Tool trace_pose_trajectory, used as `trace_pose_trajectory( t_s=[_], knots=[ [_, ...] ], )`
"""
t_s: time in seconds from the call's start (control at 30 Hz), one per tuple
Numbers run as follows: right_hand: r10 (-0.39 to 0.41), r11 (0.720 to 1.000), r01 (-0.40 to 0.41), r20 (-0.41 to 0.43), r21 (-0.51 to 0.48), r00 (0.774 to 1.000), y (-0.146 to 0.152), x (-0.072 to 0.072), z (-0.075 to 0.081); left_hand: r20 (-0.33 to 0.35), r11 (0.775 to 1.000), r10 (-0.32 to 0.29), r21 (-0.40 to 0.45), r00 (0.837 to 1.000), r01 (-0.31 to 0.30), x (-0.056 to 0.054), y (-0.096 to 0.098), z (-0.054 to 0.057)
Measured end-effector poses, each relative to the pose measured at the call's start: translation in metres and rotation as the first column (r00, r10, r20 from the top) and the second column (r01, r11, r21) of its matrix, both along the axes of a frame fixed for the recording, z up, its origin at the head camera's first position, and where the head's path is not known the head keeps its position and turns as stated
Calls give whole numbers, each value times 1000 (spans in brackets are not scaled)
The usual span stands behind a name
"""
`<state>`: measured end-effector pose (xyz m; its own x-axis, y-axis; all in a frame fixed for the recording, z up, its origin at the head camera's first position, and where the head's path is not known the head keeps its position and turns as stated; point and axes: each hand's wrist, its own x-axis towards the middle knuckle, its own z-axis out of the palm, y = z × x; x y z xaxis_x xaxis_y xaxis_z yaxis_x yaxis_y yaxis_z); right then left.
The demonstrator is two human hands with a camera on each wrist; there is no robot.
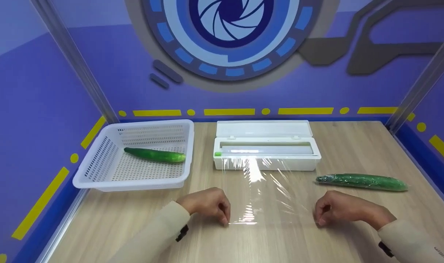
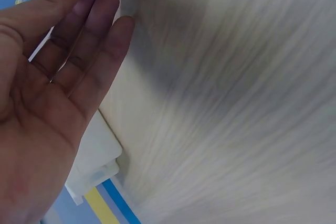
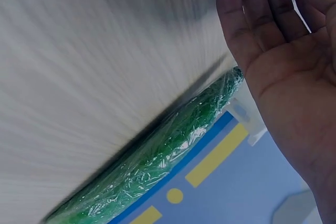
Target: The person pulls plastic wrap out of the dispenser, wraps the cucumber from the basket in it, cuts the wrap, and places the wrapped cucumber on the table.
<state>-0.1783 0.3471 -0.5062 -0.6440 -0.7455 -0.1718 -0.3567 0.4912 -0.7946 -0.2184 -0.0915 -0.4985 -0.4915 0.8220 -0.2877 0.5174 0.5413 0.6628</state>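
Note:
A clear sheet of cling film [image 1: 269, 197] stretches from the roll [image 1: 265, 150] in a white dispenser box [image 1: 267, 163] toward the front of the table. My left hand [image 1: 209, 205] pinches the sheet's front left corner between thumb and fingers. At the front right corner my right hand [image 1: 340, 209] pinches it the same way. Behind the right hand lies a cucumber [image 1: 362, 182] wrapped in film, its crinkled wrapping plain in the right wrist view [image 3: 163, 156]. In the left wrist view the left hand's [image 2: 52, 87] fingertips are partly cut off at the top edge.
A white plastic basket [image 1: 81, 179] stands at the left with an unwrapped cucumber [image 1: 154, 155] inside. The dispenser's lid [image 1: 264, 128] is raised at the back, and a green slider [image 1: 217, 153] sits at its left end. Printed walls [image 1: 244, 98] enclose the wooden table [image 1: 353, 146].

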Motion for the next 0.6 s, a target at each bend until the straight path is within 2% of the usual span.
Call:
trace_pose_trajectory(
  t_s=[0.2,0.37,0.6],
  knots=[
    [21,1000,-21,22,-2,1000,0,3,0,19,1000,11,-16,1000,-11,4,0,-3],
    [2,999,-4,60,37,998,-2,5,2,24,1000,6,-10,1000,-6,6,1,-5],
    [14,1000,-14,-8,4,1000,0,8,0,11,1000,8,11,1000,-8,10,-2,-11]
  ],
)
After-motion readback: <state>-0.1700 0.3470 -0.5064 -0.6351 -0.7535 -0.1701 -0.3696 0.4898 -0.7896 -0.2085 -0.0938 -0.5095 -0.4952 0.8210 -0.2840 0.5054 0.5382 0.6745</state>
